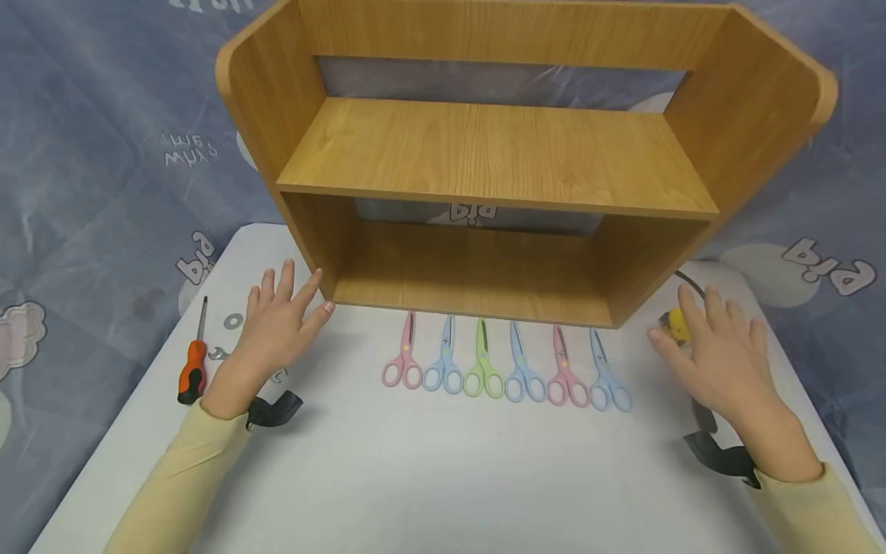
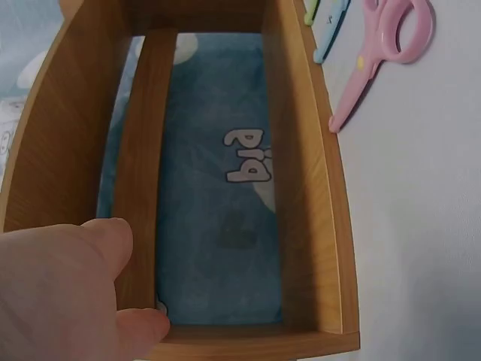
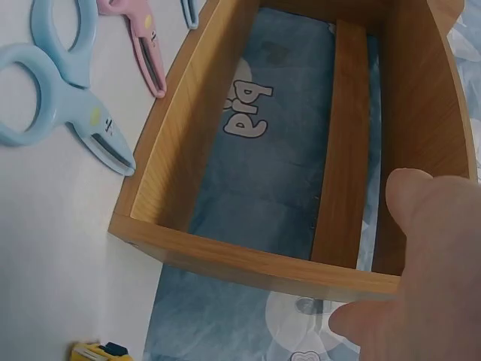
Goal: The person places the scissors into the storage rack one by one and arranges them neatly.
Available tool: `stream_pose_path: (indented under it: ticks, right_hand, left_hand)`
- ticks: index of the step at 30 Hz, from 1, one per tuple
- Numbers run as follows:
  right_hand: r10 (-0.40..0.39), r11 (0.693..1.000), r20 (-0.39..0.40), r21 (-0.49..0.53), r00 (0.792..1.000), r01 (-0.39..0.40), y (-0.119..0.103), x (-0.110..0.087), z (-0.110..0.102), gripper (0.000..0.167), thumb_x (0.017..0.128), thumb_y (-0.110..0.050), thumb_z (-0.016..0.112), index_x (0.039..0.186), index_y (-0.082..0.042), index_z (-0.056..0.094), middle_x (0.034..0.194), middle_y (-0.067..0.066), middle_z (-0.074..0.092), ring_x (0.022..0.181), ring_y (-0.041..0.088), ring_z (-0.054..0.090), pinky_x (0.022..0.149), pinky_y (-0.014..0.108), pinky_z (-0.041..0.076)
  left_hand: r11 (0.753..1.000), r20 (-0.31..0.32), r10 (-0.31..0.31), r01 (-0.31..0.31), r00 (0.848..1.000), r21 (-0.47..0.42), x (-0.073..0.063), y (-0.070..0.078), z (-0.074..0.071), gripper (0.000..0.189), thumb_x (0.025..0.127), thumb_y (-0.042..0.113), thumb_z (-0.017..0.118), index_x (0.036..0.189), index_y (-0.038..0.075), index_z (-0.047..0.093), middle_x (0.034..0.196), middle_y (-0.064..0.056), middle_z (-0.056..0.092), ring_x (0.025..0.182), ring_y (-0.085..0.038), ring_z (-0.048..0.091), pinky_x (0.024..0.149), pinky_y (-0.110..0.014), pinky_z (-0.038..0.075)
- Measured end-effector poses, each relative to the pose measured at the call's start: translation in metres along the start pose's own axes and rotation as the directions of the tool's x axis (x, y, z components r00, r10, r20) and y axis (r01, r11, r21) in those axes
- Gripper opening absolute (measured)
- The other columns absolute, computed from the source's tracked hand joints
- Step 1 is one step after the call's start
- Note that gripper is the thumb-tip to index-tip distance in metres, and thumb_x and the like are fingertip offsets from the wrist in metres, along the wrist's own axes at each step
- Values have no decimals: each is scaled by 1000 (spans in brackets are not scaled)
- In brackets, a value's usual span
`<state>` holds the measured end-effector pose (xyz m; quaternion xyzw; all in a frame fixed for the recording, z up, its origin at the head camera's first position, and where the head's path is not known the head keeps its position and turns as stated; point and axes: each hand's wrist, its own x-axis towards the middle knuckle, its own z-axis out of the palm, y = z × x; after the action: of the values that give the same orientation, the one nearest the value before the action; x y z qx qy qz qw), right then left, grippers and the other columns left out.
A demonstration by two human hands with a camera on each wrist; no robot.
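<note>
A two-tier wooden shelf (image 1: 498, 150) stands at the back of the white table. My left hand (image 1: 277, 323) is spread with straight fingers by the shelf's lower left corner, holding nothing. On the other side, my right hand (image 1: 730, 358) is also spread and empty, over a yellow-and-black object (image 1: 677, 327) that it partly hides. Along the shelf's front edge lies a row of several scissors, with pink scissors (image 1: 407, 350) at the left end, green scissors (image 1: 482, 355) near the middle and blue scissors (image 1: 603, 369) at the right end. Their tips point toward the shelf.
An orange-and-black screwdriver (image 1: 194, 365) lies near the left table edge. Beside it are a grey washer (image 1: 233, 321) and a small wrench (image 1: 218, 354). A dark cord (image 1: 691, 282) shows behind my right hand. Blue-grey printed cloth (image 1: 131, 154) hangs around the table.
</note>
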<state>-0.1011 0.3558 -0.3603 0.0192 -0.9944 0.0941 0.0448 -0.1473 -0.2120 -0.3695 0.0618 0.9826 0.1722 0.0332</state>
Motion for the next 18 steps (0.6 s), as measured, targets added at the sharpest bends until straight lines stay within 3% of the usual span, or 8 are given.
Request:
stream_pose_path:
  ticks: [7,12,18]
  right_hand:
    - [22,999,17,23,1000,-22,-1,-1,4,84,104,-57,38,161,0,14,159,45,10,140,70,14,110,83,1]
    - [11,998,14,56,1000,-11,-4,-2,16,81,105,-55,39,159,3,22,156,46,19,143,67,17,110,84,1]
    - [-27,996,-4,84,1000,27,-12,-5,38,70,106,-48,42,150,6,40,148,45,36,136,64,32,105,85,16]
  left_hand:
    - [999,16,43,-43,999,3,1,4,12,68,106,52,41,161,14,29,169,-29,5,153,-59,1,118,-76,3]
    - [996,19,86,-86,996,-2,8,8,36,66,105,48,45,157,9,38,168,-29,12,152,-58,9,118,-76,9]
    - [993,15,107,-106,994,-52,20,10,68,64,105,48,45,156,10,41,168,-27,16,152,-57,13,118,-76,14]
